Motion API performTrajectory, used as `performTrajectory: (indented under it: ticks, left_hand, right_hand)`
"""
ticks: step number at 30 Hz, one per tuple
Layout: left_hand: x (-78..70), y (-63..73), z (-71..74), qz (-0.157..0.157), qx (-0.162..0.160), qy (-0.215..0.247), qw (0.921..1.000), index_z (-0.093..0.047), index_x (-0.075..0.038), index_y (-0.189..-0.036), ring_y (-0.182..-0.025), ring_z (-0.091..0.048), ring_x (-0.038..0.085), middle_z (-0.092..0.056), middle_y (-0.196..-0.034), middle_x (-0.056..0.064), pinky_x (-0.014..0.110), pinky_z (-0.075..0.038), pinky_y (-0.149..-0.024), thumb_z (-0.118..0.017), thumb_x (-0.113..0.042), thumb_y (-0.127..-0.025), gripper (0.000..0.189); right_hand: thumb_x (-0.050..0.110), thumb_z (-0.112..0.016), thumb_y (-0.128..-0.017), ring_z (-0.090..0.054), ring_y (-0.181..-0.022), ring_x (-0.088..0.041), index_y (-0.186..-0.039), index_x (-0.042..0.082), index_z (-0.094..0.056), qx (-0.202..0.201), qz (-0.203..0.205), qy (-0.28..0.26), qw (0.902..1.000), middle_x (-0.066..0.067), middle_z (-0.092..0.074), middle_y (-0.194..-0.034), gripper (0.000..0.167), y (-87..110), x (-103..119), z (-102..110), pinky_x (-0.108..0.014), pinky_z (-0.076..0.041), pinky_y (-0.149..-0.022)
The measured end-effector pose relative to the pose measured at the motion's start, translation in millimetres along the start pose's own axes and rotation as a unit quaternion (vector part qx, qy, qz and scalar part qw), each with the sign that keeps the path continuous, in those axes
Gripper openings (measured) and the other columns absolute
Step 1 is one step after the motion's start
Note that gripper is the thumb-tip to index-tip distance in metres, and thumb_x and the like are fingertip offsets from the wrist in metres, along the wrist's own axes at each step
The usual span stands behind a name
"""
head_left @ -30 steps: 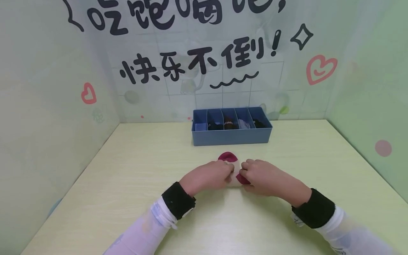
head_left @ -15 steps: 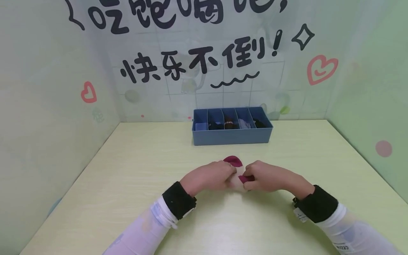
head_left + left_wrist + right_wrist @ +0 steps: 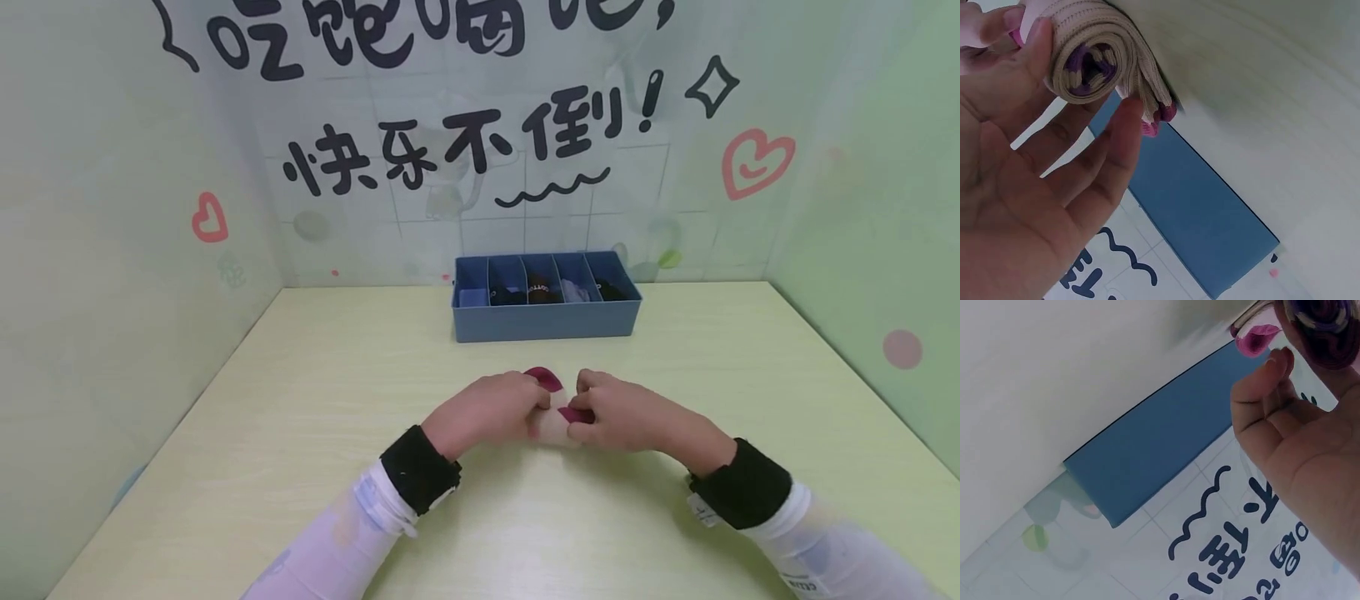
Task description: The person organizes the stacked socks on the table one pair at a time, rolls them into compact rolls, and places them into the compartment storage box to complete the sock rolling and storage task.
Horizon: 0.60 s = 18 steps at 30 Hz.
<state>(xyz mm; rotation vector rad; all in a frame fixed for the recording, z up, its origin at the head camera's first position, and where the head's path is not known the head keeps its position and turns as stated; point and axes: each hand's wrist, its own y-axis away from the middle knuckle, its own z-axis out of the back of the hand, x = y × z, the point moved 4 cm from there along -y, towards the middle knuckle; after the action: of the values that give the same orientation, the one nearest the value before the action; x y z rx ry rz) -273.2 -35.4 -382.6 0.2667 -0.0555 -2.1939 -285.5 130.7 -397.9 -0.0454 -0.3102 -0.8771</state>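
Note:
A rolled pair of cream knit socks [image 3: 553, 430] with magenta ends lies between both hands, in front of the blue box. One magenta end sticks out on the far side. My left hand [image 3: 489, 408] grips the left side of the roll. In the left wrist view, the thumb and fingers curl about the sock roll [image 3: 1094, 28], whose coiled end shows purple inside. At the right side, my right hand [image 3: 633, 415] pinches the magenta cuff or heel part. The right wrist view shows the sock roll [image 3: 1325, 331] partly cut off at the top corner, against the fingers.
A blue divided box [image 3: 543, 323] stands at the back of the pale wooden table [image 3: 360, 350]. Dark, brown and lilac cloth bundles lie in several of its compartments. Printed walls enclose the table at the back and both sides.
The socks shifted slightly right and nearer, then a little back left. My right thumb has moved up onto the magenta part, while the left hand keeps its grip.

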Motion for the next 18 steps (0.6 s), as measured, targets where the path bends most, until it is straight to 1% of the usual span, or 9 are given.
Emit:
performTrajectory:
  ticks: [2, 5, 8, 10, 13, 16, 18]
  left_hand:
    - [0.6, 0.1, 0.9, 0.002, -0.007, 0.005, 1.0, -0.078, -0.016, -0.11, -0.085, -0.059, 0.015, -0.072, -0.095, -0.001, 0.026, -0.053, -0.08, -0.08, -0.017, -0.096, 0.014]
    - [1.6, -0.4, 1.2, 0.008, -0.015, 0.012, 0.9998, -0.078, -0.013, -0.103, -0.08, -0.057, 0.016, -0.068, -0.088, 0.0, 0.025, -0.049, -0.076, -0.078, -0.017, -0.097, 0.007]
    - [2.4, -1.3, -0.2, 0.016, -0.016, 0.014, 0.9997, -0.074, -0.01, -0.101, -0.077, -0.056, 0.017, -0.065, -0.084, 0.001, 0.025, -0.047, -0.075, -0.075, -0.016, -0.098, 0.007]
    - [2.7, -1.9, -1.1, 0.023, -0.015, 0.013, 0.9995, -0.07, -0.008, -0.103, -0.075, -0.055, 0.017, -0.063, -0.083, 0.002, 0.025, -0.046, -0.074, -0.074, -0.015, -0.099, 0.009]
    - [2.5, -2.0, -1.9, 0.033, -0.011, 0.015, 0.9993, -0.066, -0.006, -0.108, -0.073, -0.054, 0.017, -0.06, -0.081, 0.003, 0.025, -0.045, -0.072, -0.071, -0.015, -0.1, 0.013]
    - [2.2, -2.0, -2.0, 0.04, -0.007, 0.021, 0.9989, -0.066, -0.005, -0.11, -0.073, -0.054, 0.018, -0.059, -0.081, 0.004, 0.025, -0.044, -0.071, -0.068, -0.015, -0.102, 0.013]
    - [1.5, -2.2, -1.9, 0.04, -0.009, 0.016, 0.999, -0.068, -0.005, -0.112, -0.076, -0.055, 0.019, -0.063, -0.086, 0.006, 0.026, -0.046, -0.074, -0.067, -0.016, -0.103, 0.015]
  right_hand:
    - [0.025, -0.069, -0.095, -0.047, -0.087, -0.015, -0.103, 0.011, -0.079, -0.021, 0.009, 0.044, 0.9988, -0.003, -0.054, -0.098, 0.019, 3.1, 4, 2, -0.025, -0.043, -0.068]
    - [0.022, -0.072, -0.096, -0.046, -0.084, -0.014, -0.108, 0.005, -0.074, -0.063, 0.031, 0.096, 0.993, -0.002, -0.055, -0.094, 0.021, 7.2, 13, 5, -0.023, -0.044, -0.067]
    - [0.02, -0.078, -0.095, -0.048, -0.076, -0.011, -0.104, 0.006, -0.068, -0.102, 0.054, 0.125, 0.9855, 0.001, -0.056, -0.085, 0.019, 10.4, 20, 7, -0.022, -0.048, -0.067]
    - [0.019, -0.081, -0.093, -0.049, -0.074, -0.01, -0.1, 0.008, -0.066, -0.117, 0.067, 0.143, 0.9805, 0.002, -0.057, -0.083, 0.02, 11.6, 24, 8, -0.022, -0.051, -0.068]
    - [0.018, -0.084, -0.089, -0.054, -0.075, -0.011, -0.098, 0.009, -0.066, -0.118, 0.081, 0.166, 0.9757, 0.001, -0.062, -0.085, 0.022, 12.7, 27, 8, -0.025, -0.056, -0.071]
    - [0.019, -0.088, -0.085, -0.061, -0.081, -0.016, -0.104, 0.008, -0.068, -0.108, 0.094, 0.184, 0.9724, -0.003, -0.068, -0.092, 0.03, 12.5, 27, 7, -0.03, -0.06, -0.076]
    - [0.02, -0.09, -0.083, -0.065, -0.085, -0.019, -0.107, 0.007, -0.068, -0.104, 0.102, 0.196, 0.9698, -0.006, -0.07, -0.097, 0.035, 11.6, 27, 5, -0.033, -0.062, -0.08]
